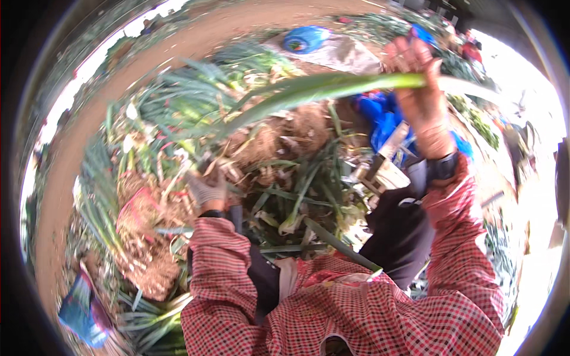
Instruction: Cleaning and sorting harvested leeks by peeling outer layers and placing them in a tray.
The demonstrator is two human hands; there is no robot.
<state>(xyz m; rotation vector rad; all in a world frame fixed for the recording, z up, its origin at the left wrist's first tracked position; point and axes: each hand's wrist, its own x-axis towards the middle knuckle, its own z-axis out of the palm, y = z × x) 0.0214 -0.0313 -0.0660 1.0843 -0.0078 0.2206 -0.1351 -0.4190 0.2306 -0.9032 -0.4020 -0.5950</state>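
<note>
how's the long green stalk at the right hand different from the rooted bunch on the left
The stalk is single; the bunch has many. The stalk is raised across the right hand; the bunch lies low among other greens. The stalk's pale end is blurred, no roots visible, while the bunch ends in tangled brown roots. Both have long green leaves.

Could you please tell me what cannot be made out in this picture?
In the head view:
Left hand: blur hides what, if anything, it grips.
Leek, white end: blurred against glare.
Blue bundle: too small to identify.
Checked clothing: cut off by the lower edge.
</note>
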